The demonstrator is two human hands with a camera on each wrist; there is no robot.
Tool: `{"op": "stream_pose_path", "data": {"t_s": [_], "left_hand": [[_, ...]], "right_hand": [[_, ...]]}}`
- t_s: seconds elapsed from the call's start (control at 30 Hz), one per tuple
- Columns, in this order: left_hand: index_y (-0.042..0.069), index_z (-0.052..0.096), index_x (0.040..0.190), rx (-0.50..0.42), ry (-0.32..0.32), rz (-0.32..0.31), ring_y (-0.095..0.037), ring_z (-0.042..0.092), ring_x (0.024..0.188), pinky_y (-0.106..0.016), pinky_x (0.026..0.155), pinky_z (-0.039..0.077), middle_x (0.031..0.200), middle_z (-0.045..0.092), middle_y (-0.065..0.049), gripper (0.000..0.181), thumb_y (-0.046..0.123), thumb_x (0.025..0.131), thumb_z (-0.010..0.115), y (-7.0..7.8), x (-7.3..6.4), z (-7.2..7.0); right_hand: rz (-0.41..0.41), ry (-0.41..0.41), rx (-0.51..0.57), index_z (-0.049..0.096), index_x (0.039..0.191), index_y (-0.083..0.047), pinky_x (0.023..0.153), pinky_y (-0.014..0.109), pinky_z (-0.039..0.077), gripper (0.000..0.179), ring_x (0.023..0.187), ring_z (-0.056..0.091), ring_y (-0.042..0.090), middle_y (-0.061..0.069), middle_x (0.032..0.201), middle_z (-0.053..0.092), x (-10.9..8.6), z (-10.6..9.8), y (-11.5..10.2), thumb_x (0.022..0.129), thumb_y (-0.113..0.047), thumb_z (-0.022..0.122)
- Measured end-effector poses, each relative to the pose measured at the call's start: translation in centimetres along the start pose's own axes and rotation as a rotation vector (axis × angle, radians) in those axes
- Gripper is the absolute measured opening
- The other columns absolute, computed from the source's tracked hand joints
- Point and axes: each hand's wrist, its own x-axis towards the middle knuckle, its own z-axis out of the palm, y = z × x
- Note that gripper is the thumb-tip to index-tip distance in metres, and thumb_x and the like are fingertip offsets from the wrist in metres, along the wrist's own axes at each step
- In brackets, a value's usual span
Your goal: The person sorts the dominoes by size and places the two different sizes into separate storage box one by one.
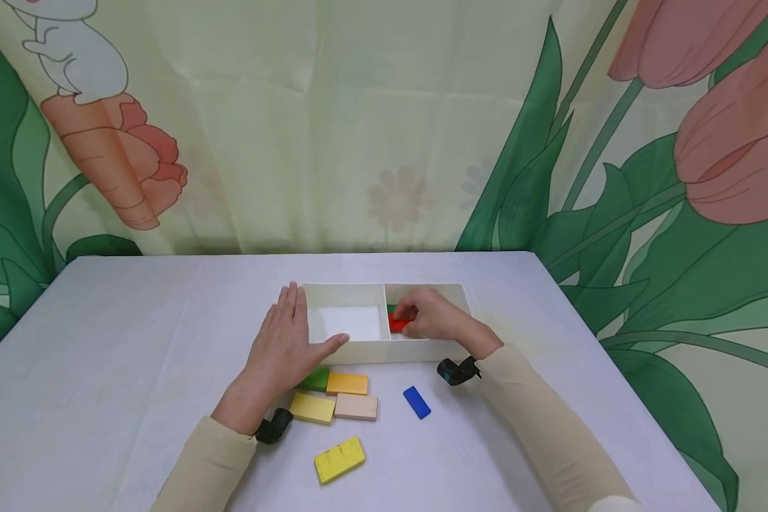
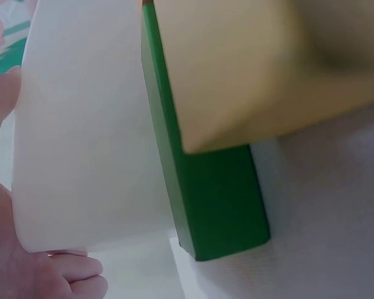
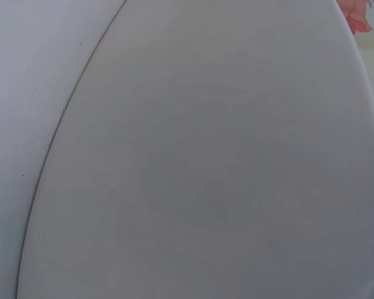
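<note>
A white two-compartment box (image 1: 377, 351) stands on the table. My left hand (image 1: 280, 348) lies along its left end with straight fingers, the thumb reaching over the front rim. Inside the right compartment my right hand (image 1: 440, 317) pinches a red block (image 1: 397, 324) close to the divider. Behind that block shows a bit of green (image 1: 392, 308). In the left wrist view, a green block (image 2: 227, 205) sits against the box wall (image 2: 90, 131), partly covered by a blurred yellowish block (image 2: 237, 81). The right wrist view is filled by the box's outer wall (image 3: 206, 156).
Before the box lie a green block (image 1: 315, 380), an orange block (image 1: 348, 384), a pale yellow block (image 1: 312, 409) and a beige block (image 1: 356, 407). A bright yellow block (image 1: 340, 460) is nearer, and a blue block (image 1: 417, 402) lies to the right. A printed curtain (image 1: 358, 128) hangs behind the table.
</note>
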Motion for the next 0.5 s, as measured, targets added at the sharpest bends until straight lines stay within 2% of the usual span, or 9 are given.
{"op": "stream_pose_path", "data": {"t_s": [0.37, 0.5], "left_hand": [[-0.01, 0.01, 0.154, -0.002, -0.003, 0.003, -0.042, 0.009, 0.153, -0.055, 0.124, 0.015, 0.164, 0.008, -0.027, 0.114, 0.071, 0.088, 0.055, 0.29, 0.1, -0.04], [-0.01, 0.009, 0.155, -0.004, -0.003, -0.005, -0.042, 0.008, 0.153, -0.055, 0.124, 0.015, 0.164, 0.008, -0.027, 0.114, 0.07, 0.088, 0.055, 0.17, 0.08, -0.05]], "right_hand": [[-0.06, 0.005, -0.033, 0.072, 0.096, -0.003, 0.069, 0.023, 0.054, 0.017, 0.076, 0.058, 0.015, 0.005, 0.085, 0.07, 0.61, 0.4, -0.36, 0.079, 0.001, 0.076], [-0.056, 0.007, -0.047, 0.072, 0.096, -0.004, 0.068, 0.022, 0.052, 0.018, 0.077, 0.056, 0.016, 0.005, 0.084, 0.068, 0.85, 0.57, -0.52, 0.079, 0.001, 0.077]]}}
